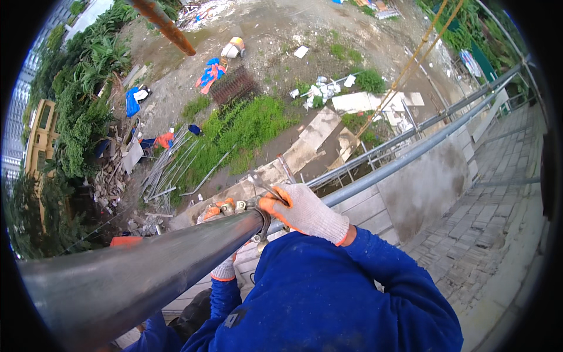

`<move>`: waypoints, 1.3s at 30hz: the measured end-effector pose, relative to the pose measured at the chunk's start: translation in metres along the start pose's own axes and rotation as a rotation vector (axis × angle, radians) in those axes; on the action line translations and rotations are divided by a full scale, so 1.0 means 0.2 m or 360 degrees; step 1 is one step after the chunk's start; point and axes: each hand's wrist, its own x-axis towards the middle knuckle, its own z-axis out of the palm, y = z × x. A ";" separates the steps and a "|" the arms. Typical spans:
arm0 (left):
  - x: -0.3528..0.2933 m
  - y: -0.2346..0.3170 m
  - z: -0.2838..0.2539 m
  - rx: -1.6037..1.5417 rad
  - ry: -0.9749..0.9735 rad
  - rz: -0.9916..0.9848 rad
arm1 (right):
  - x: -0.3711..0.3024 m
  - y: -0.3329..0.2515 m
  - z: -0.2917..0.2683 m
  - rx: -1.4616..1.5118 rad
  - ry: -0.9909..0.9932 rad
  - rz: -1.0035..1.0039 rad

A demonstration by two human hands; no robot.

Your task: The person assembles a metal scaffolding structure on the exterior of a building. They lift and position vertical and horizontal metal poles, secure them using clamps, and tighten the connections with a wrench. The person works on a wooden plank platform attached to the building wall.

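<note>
A thick grey steel pipe [146,264] slants up from the lower left toward the middle. Around its far end sits a metal scaffold clamp [264,222] with bolts, beside a horizontal rail. My right hand [308,212], in a white knitted glove with orange coating, is closed on a metal wrench [265,186] at the clamp. My left hand [214,212], gloved alike, reaches under the pipe and curls its fingers up on the far side, next to the clamp. The pipe hides much of that hand.
Grey scaffold rails [404,141] run to the upper right above a block-paved surface [469,234]. A rusty pole [164,26] and yellow ropes [404,70] hang in view. Far below lie loose pipes [167,173], boards [319,129] and a cement mixer [233,48].
</note>
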 end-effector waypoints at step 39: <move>-0.04 0.46 0.23 0.0087 0.0191 -0.0176 | -0.04 0.11 0.14 -0.0097 0.0351 -0.0398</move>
